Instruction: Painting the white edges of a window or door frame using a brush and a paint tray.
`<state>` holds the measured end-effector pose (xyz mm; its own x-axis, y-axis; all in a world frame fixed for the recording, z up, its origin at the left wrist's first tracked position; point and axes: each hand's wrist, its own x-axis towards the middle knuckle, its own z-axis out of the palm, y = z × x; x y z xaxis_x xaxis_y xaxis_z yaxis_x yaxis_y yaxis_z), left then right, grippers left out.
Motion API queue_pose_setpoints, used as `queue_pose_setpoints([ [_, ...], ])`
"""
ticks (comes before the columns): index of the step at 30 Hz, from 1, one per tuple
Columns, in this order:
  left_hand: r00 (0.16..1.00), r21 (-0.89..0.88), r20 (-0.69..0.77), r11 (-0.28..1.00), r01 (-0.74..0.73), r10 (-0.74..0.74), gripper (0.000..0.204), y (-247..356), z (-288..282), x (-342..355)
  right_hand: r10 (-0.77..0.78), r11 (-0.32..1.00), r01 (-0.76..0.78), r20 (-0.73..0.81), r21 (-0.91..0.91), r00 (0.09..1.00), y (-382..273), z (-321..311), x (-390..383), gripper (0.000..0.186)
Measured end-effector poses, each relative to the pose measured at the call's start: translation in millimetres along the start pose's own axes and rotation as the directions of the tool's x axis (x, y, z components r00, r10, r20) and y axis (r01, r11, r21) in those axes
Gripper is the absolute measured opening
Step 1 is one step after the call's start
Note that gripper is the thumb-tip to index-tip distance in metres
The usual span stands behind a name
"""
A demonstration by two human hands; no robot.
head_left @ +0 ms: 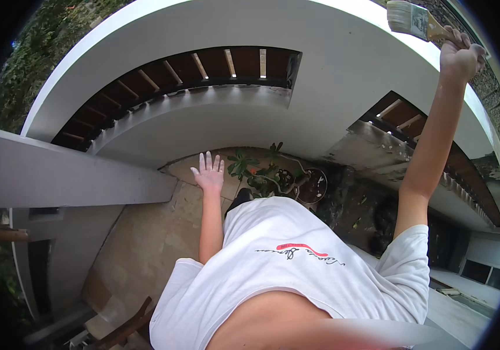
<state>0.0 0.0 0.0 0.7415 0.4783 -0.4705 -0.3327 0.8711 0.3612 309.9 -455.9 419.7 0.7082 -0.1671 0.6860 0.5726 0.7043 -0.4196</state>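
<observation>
High at the upper right, my right hand (462, 57) grips the wooden handle of a wide paintbrush (408, 18) with pale bristles, which lies across the white top edge of the wall. That arm is stretched far out. My left hand (208, 173) hangs lower down, palm up with its fingers spread and nothing in it. Whitish residue marks its fingertips and palm. In front of me curves the white wall (326, 76), pierced by a slatted opening (191, 73) with dark reddish-brown panels.
Potted plants (273, 175) with green leaves stand on the tiled floor (151, 239) below the wall. A second slatted opening (401, 116) lies at right, with stained plaster under it. A grey-white wall (75, 172) juts in from the left. A wooden chair part (127, 326) shows at lower left.
</observation>
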Motion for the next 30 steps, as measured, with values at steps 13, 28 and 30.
queue_pose_setpoints([
  [13, 0.999, 0.267, -0.050, 0.964, 0.011, 0.003, 0.062, -15.2, -21.8, -94.0, 0.673, 0.689, -0.467, -0.728, 0.554, 0.129, 156.6, -59.3, -382.4, 0.029],
  [28, 0.912, 0.461, 0.017, 0.813, 0.356, -0.409, 0.060, 29.5, -6.5, -26.4, 0.438, 0.880, 0.276, -0.886, 0.387, -0.153, 97.2, -105.8, -587.8, 0.030],
  [30, 0.870, 0.499, 0.083, 0.776, 0.387, -0.487, 0.060, 30.4, 3.9, -5.1, 0.330, 0.908, 0.331, -0.926, 0.258, -0.184, 92.8, -79.9, -589.5, 0.031],
])
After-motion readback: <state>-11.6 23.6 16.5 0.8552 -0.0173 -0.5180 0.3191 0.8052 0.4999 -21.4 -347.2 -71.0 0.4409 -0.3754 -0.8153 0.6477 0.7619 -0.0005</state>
